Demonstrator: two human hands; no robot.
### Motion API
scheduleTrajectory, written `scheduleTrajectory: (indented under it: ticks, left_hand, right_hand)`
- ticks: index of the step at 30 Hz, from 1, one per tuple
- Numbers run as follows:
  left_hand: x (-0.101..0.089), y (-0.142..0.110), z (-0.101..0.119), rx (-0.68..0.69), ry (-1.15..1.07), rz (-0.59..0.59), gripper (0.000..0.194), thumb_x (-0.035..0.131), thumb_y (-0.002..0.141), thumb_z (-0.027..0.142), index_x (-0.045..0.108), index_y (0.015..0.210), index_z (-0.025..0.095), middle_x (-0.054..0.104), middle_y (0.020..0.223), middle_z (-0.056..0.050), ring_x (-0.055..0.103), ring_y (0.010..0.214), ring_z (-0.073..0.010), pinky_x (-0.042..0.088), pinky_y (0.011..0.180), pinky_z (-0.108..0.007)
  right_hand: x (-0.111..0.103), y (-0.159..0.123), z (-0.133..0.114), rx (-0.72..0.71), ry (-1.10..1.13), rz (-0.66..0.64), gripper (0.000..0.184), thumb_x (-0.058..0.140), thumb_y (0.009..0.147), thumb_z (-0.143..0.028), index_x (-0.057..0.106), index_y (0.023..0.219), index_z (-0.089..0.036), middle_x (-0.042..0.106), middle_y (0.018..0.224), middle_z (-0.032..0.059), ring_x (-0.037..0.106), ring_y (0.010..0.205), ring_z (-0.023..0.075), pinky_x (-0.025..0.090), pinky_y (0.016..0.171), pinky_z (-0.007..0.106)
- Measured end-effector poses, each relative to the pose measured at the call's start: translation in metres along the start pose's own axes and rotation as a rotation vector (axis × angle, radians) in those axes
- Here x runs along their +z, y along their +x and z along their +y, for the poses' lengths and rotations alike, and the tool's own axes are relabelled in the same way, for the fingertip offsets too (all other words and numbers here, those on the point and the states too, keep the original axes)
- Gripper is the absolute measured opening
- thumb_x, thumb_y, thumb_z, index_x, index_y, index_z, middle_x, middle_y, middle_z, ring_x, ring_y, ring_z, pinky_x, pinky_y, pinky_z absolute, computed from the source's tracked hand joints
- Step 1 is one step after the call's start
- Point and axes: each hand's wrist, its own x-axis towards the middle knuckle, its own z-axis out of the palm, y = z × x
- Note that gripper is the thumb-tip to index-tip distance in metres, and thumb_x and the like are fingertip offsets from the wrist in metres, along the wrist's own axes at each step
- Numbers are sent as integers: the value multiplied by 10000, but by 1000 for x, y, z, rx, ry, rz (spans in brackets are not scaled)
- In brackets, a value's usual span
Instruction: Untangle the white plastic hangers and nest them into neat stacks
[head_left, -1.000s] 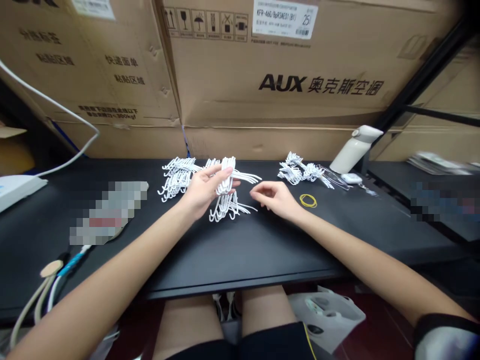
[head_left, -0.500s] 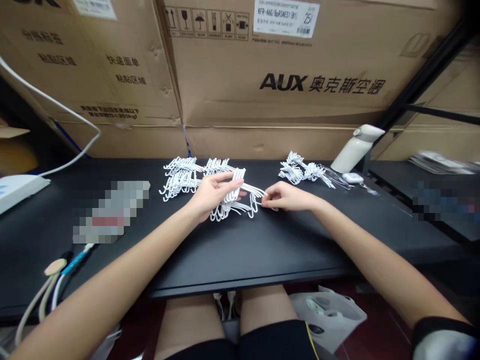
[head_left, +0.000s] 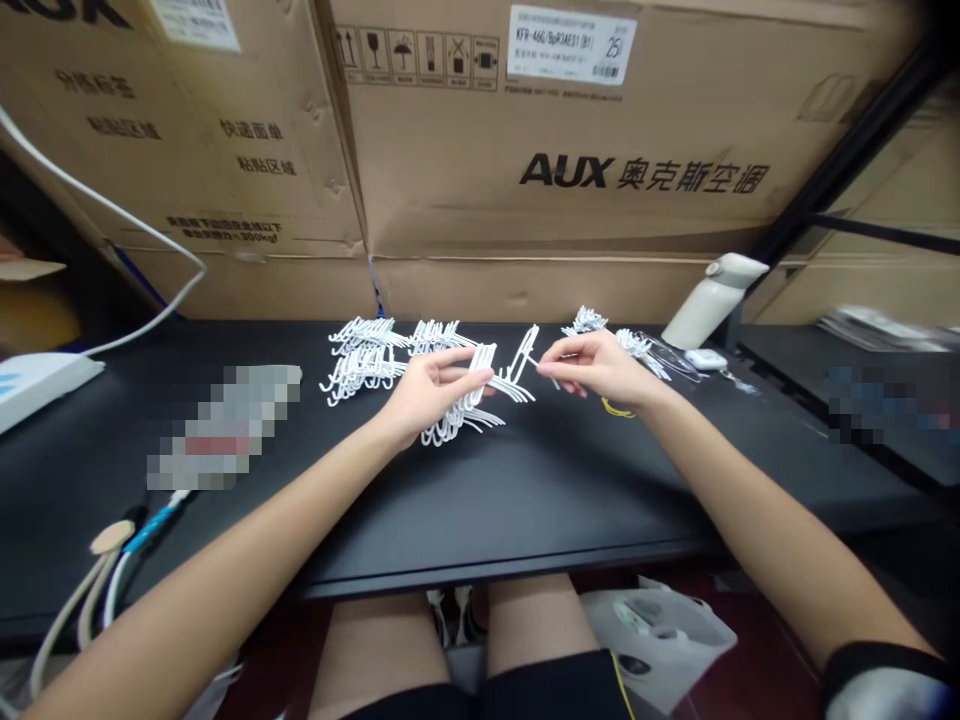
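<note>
My left hand [head_left: 427,392] is closed on a small bundle of white wire hooks [head_left: 484,362], held side by side between thumb and fingers above the desk. To its right, my right hand [head_left: 596,368] pinches a single white hook [head_left: 523,352], its bent end pointing up, close to the straight ends of the bundle. Below my left hand, more white hooks [head_left: 442,430] lie on the desk. Bunches of similar hooks [head_left: 360,372] rest behind and left of that hand. Behind my right hand is a pile of twisted white pieces [head_left: 586,320], partly hidden.
A white bottle [head_left: 709,300] and a small white case [head_left: 706,358] stand at the back right. A yellow band [head_left: 618,408] shows under my right wrist. Cardboard boxes [head_left: 465,210] line the desk's back. At left lie a blurred-out flat object [head_left: 225,425] and cables [head_left: 97,575].
My right hand has moved up and to the right, turning the single hook so its bent end now points up. The left hand has stayed nearly in place with its bundle.
</note>
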Motion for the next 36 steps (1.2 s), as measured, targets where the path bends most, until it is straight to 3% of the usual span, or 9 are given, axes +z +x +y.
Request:
scheduleTrajectory:
  ticks: [6,13,18,22,28,36]
  left_hand:
    - [2,-2,2,6,26,-11,632,791,647,356,601,1199,114,751,845,-106,707,821,-224,529,843,-354]
    - [2,-3,3,-2,20,-36,645,807,617,349,616,1190,123,749,861,-115,706,803,-226,535,800,-339]
    - [1,-2,1,-2,18,-32,611,796,639,318,612,1189,126,749,846,-106,705,790,-213,527,803,-331]
    - [1,-2,2,-9,40,-19,599,789,648,333,615,1179,118,746,850,-114,700,776,-209,527,787,-328]
    - [2,-2,3,-2,83,20,547,764,665,409,651,1111,114,743,787,-107,703,764,-242,544,729,-337]
    - [3,-6,9,-40,40,-74,545,786,644,388,642,1102,129,745,790,-110,715,774,-259,555,757,-361]
  right_hand:
    - [16,1,6,-33,37,-121,295,690,723,-421,676,773,-131,559,538,-14,468,462,78,388,426,209]
    - [31,-1,5,-42,57,-57,272,684,732,-401,684,770,-131,596,591,-4,452,452,69,364,417,212]
    - [33,-3,5,-65,125,-86,247,680,754,-374,668,783,-129,667,708,33,596,602,110,486,577,235]
    - [36,-5,5,-28,196,-136,291,664,771,-413,628,816,-128,716,804,86,659,601,143,513,536,245]
    - [43,-7,5,-85,183,-54,309,691,745,-426,626,793,-127,689,705,60,624,525,127,530,520,256]
    - [52,-12,8,-163,126,57,267,660,777,-412,621,772,-148,667,706,43,594,507,113,497,507,247]
